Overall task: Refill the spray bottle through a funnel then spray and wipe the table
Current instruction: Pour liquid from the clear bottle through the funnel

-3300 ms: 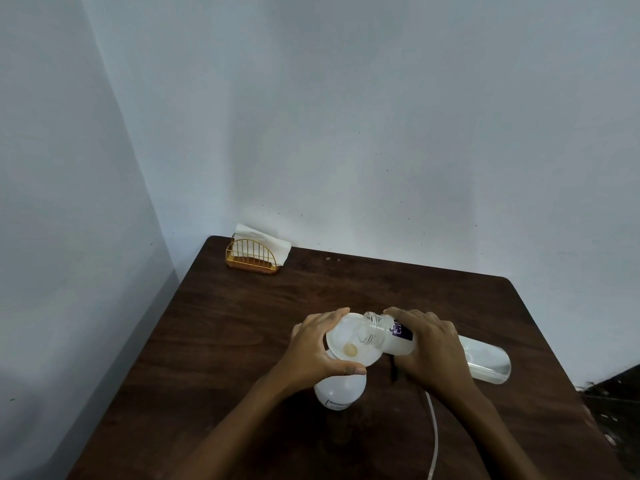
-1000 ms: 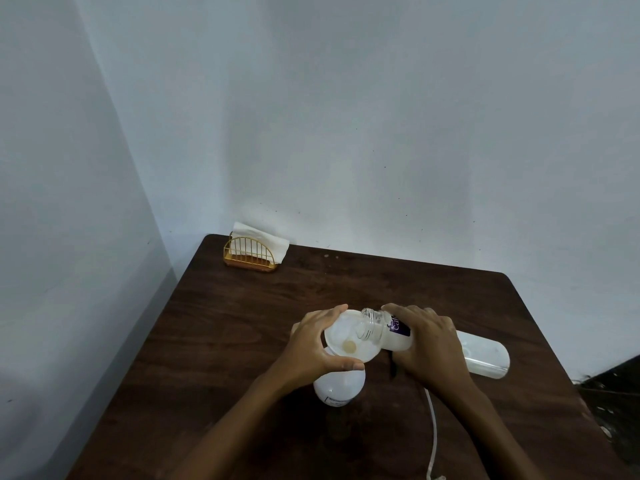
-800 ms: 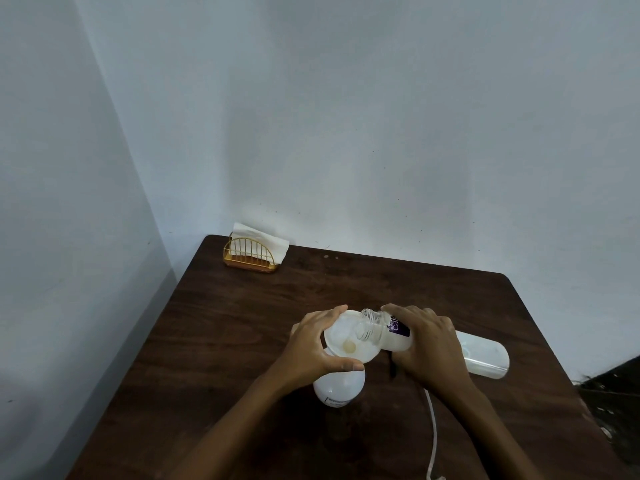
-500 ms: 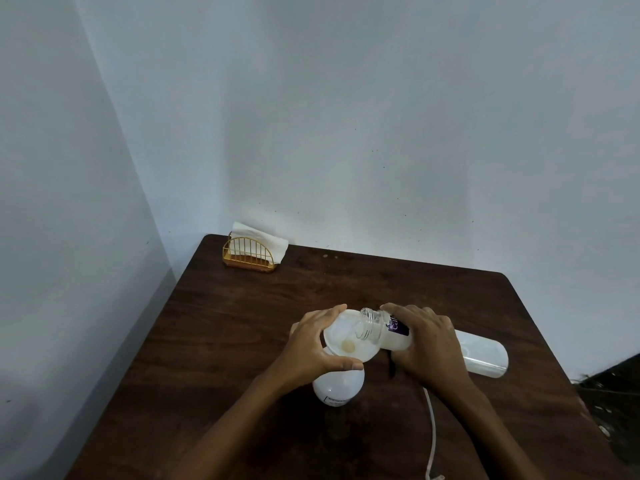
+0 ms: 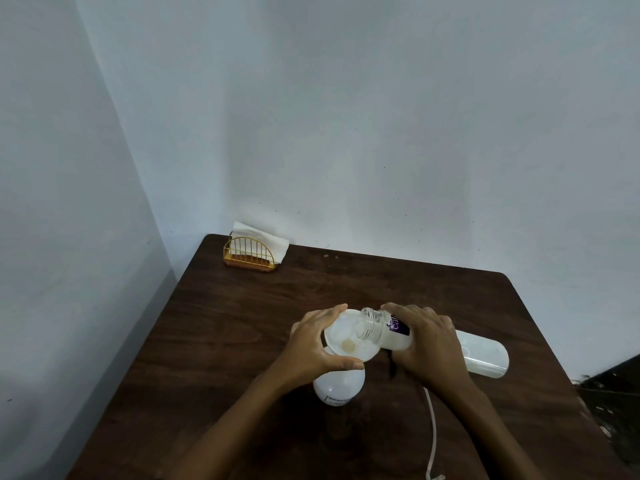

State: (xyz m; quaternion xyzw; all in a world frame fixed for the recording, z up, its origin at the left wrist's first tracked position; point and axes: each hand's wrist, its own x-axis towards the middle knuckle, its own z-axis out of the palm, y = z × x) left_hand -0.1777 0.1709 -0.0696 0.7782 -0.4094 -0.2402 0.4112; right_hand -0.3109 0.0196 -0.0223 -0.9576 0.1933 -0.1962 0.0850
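Note:
A white spray bottle stands without its head near the middle of the dark wooden table. A white funnel sits in its neck. My left hand grips the funnel's rim, thumb at the front and fingers at the back. My right hand holds a clear plastic bottle with a purple label, tipped almost level, its open mouth over the funnel. The bottle's base sticks out to the right of that hand.
A gold wire napkin holder with white napkins stands at the table's far left corner by the wall. A thin white tube lies on the table near the front edge. Walls close the left and back sides.
Both hands, the funnel and the tipped bottle keep the same pose throughout; only the view shifts very slightly.

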